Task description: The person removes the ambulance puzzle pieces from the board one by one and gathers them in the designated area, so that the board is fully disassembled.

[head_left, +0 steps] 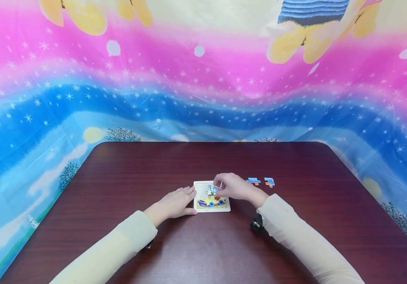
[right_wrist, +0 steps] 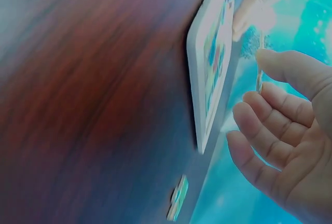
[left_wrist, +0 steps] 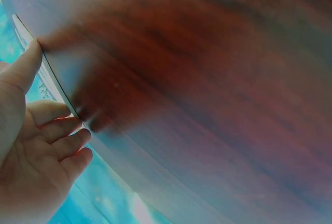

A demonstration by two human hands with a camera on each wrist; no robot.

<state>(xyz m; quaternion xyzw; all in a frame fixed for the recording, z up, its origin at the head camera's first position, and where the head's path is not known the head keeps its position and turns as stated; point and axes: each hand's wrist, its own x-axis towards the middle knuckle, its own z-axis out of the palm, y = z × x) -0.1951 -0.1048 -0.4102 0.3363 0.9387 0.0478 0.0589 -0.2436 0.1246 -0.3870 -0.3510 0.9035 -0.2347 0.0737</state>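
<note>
A small white-framed puzzle board (head_left: 212, 210) lies on the table, showing a yellow vehicle with blue wheels. My left hand (head_left: 175, 203) rests at its left side, the outstretched fingers and thumb touching the rim, as the left wrist view also shows. Over the board's upper right part is my right hand (head_left: 237, 187). Between thumb and fingertips it pinches a thin puzzle piece (right_wrist: 259, 81), seen edge-on in the right wrist view and held above the frame. The piece's printed face is not visible from there.
Two loose puzzle pieces, one partly behind the right hand (head_left: 254, 181) and another farther right (head_left: 269, 182), lie on the dark red wooden table (head_left: 135, 165). A colourful printed cloth (head_left: 203, 86) hangs behind the table's far edge.
</note>
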